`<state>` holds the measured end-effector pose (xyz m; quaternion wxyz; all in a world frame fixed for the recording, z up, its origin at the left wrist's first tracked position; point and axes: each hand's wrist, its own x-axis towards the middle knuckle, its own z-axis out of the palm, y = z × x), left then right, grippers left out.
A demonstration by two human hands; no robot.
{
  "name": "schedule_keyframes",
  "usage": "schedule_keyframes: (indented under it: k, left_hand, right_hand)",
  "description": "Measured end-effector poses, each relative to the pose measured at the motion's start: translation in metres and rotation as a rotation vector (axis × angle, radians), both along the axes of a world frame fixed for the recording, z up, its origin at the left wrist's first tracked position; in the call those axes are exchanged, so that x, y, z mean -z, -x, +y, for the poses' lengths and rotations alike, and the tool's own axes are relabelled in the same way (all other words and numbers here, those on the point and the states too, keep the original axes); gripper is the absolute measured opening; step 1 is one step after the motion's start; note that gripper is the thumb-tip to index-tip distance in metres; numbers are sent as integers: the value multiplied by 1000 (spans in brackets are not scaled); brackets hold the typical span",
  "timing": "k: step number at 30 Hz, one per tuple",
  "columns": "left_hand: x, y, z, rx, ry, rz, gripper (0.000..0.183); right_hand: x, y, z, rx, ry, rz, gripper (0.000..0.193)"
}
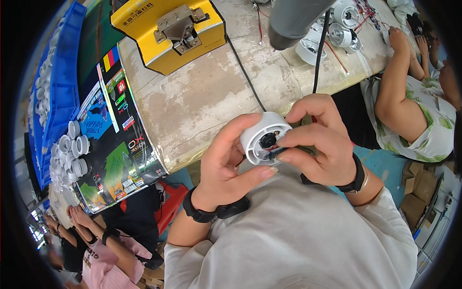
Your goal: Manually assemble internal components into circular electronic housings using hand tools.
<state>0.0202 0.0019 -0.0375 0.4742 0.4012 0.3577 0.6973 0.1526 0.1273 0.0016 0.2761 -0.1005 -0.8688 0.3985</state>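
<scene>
A round white plastic housing [250,138] is held up in front of my chest, just off the table's near edge. Its open side faces right and shows a black round part and dark wiring inside. My left hand [226,159] grips the housing's rim between thumb and fingers. With thumb and forefinger pinched at the opening, my right hand [320,147] is closed on a small dark piece inside the housing; I cannot make out what that piece is. Both wrists wear black bands.
A yellow machine [185,45] with a metal latch stands at the back. Beside it hangs a grey cylindrical tool [291,24] and black cables. More white housings [310,50] with wires lie at the far right. White rings [72,149] and a blue bin [60,82] are at left. Co-workers sit on both sides.
</scene>
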Motion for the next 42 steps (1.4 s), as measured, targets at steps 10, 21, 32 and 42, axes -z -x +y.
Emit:
schedule_keyframes:
  k: [10, 21, 32, 42]
  left_hand:
    - [-8, -7, 1, -106, 140, 70, 55]
    - [-9, -9, 0, -135, 175, 71, 50]
    - [-10, -9, 1, -131, 219, -17, 49]
    - [-8, -6, 2, -128, 174, -33, 46]
  right_hand:
    - [2, 4, 0, -4, 73, 20, 24]
    - [0, 4, -9, 64, -7, 25, 25]
    - [3, 6, -9, 71, -70, 33, 24]
    - [6, 7, -7, 22, -222, 72, 28]
